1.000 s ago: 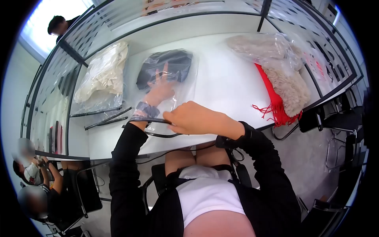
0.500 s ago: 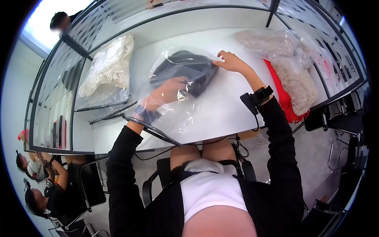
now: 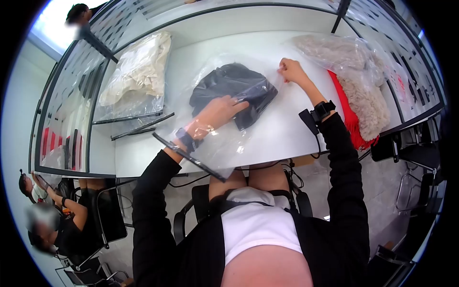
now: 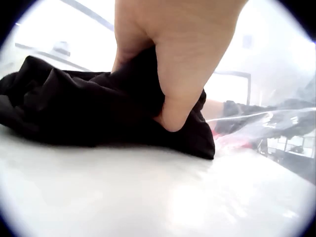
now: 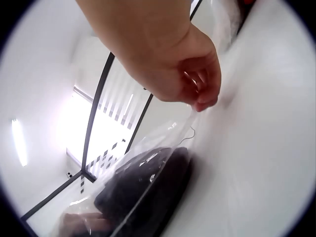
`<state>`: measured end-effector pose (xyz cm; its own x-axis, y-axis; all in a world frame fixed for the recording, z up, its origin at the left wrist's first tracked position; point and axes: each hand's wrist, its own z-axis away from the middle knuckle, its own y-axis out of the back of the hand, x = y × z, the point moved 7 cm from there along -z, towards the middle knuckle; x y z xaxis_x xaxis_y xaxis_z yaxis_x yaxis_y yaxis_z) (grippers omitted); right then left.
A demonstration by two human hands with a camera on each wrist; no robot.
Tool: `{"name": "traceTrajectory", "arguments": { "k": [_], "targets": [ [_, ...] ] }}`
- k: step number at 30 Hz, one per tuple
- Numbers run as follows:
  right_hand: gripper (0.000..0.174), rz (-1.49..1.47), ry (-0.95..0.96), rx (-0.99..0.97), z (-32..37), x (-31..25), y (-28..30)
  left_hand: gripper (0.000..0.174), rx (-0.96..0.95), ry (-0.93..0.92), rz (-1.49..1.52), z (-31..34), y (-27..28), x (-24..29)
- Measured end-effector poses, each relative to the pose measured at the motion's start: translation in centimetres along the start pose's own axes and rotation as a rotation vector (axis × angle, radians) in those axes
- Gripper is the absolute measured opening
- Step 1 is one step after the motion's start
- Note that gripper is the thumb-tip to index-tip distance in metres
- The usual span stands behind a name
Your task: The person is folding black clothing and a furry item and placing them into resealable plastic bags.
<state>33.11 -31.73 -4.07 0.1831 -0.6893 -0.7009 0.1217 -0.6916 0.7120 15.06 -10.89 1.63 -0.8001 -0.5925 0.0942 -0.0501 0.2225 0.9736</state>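
A clear plastic bag point(image 3: 217, 146) with a black slider strip at its mouth lies over the table's front part. Inside it is a dark folded cloth point(image 3: 234, 88), black in the left wrist view point(image 4: 89, 108). My left hand point(image 3: 215, 115) reaches through the bag's mouth and grips the cloth, thumb against its near side point(image 4: 182, 64). At the bag's far right corner my right hand point(image 3: 292, 71) pinches the clear film between thumb and fingertips point(image 5: 182, 69); the cloth point(image 5: 143, 192) lies beyond.
On the left lies a bagged cream garment point(image 3: 138, 71), with black slider strips point(image 3: 143, 126) below. Beige fluffy items point(image 3: 363, 103) and a red fringed scarf point(image 3: 345, 112) lie at the right. Framed mesh panels surround the white table point(image 3: 282, 129); people are at the far left.
My right hand has moved from the bag's mouth to its far right corner and pinches the film there. The cloth and my left hand have shifted right, and the bag's mouth has swung askew.
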Motion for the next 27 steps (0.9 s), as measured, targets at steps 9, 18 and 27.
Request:
{"name": "traceTrajectory", "arguments": {
  "k": [9,18,27],
  "targets": [
    [0.032,0.920,0.364,0.915,-5.1,-2.1,23.4,0.043,0.074,0.269,0.192,4.5,5.2,-1.8],
    [0.044,1.076,-0.102,0.874,-1.9,4.0,43.5,0.035,0.579,0.809,0.880,11.4,4.0,-8.5],
    [0.046,0.740,0.330,0.763,8.1,-7.7,24.0,0.052,-0.097,0.444,0.552,13.0,3.6,-1.1]
  ]
}}
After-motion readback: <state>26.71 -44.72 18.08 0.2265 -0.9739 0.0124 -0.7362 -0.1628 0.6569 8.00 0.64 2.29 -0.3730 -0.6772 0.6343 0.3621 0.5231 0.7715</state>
